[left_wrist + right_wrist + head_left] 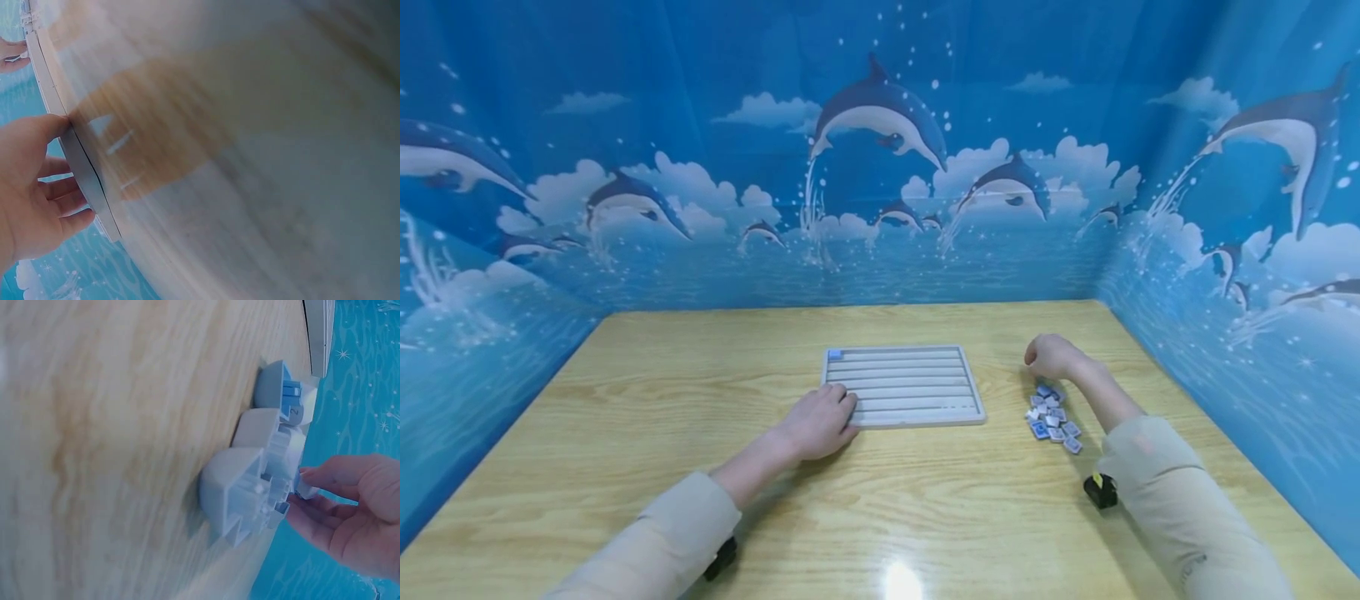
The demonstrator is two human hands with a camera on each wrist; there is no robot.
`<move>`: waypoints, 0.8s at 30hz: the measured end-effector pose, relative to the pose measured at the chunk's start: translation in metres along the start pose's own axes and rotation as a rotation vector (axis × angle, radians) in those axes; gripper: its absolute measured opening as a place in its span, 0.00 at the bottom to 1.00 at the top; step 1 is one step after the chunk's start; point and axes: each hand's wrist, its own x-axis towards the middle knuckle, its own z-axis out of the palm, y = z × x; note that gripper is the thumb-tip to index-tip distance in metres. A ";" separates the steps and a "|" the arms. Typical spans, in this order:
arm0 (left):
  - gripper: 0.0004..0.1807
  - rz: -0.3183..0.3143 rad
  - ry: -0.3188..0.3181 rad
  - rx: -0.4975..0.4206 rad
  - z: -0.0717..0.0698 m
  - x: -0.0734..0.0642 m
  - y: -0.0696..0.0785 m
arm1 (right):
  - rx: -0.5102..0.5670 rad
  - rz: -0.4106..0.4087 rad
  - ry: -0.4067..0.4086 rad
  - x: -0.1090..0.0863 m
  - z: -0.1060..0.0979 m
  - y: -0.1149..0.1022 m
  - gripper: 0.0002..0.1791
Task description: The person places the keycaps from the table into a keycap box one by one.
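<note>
On the bench (625,392), we find a ridged tray (917,398) lying flat near the middle; we judge it light and stiff, best steadied by its rim. The left hand (820,423) grips its near-left corner. Right of it lie loose keycaps (1052,421), likely hard, light and slippery, best pinched by opposite sides. The right hand (1054,357) pinches a single keycap (306,489).

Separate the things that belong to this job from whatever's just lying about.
Part of the job:
White tray, held by the left hand
Blue keycap in its far left corner
Small keycap pinched by the right hand
Keycap pile

Just around:
Table
Dolphin curtain
Black wrist boxes
</note>
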 end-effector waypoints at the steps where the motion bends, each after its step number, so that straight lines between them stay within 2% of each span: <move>1: 0.24 0.000 0.002 -0.002 0.000 0.000 0.000 | -0.006 -0.009 0.008 0.000 0.000 0.000 0.14; 12: 0.24 -0.001 0.013 -0.010 0.001 0.001 -0.002 | 0.060 -0.060 0.115 0.004 0.002 -0.002 0.16; 19: 0.24 0.003 0.005 -0.012 -0.001 0.001 -0.002 | 0.108 -0.080 0.131 0.014 0.006 -0.008 0.17; 24: 0.24 0.008 0.007 -0.012 -0.001 0.001 -0.001 | 0.110 -0.145 0.174 0.017 0.006 -0.017 0.16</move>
